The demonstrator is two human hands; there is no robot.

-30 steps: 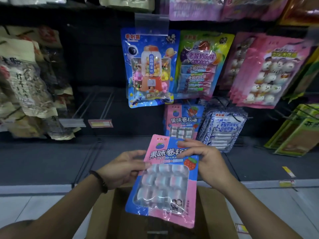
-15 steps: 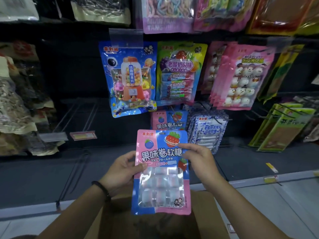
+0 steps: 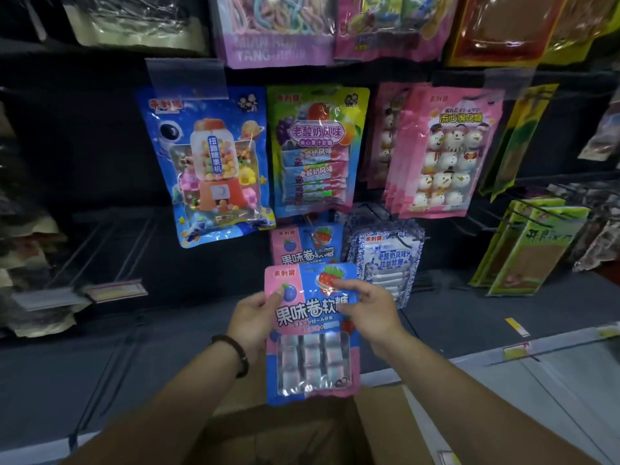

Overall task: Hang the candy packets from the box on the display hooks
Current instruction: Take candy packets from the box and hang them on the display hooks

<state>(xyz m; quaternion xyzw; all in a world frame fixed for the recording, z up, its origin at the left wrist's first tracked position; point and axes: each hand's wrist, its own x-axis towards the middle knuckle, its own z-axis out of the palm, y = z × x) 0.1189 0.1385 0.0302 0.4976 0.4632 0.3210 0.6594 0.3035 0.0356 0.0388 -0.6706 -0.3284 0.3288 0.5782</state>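
Matching hung packet (image 3: 307, 245) half hidden behind my candy packet (image 3: 312, 333); hook unclear. Left hand (image 3: 253, 322) and right hand (image 3: 364, 310) pinch its upper edges, upright above the box (image 3: 302, 434).

A dark display wall (image 3: 84, 146) carried rows of hooks. In the upper row hung a blue gumball-machine packet (image 3: 208, 166), a green-and-yellow candy packet (image 3: 317, 152) to its right, then pink snowman marshmallow packets (image 3: 443, 152). Below hung a pink-and-blue packet (image 3: 303, 245) and, just right, blue-and-white packets (image 3: 385, 260). Green packets (image 3: 530, 246) hung far right. Bare hooks (image 3: 100, 243) jutted out at left. A cardboard box (image 3: 302, 431) stood nearest, beside the pale floor (image 3: 553, 397).
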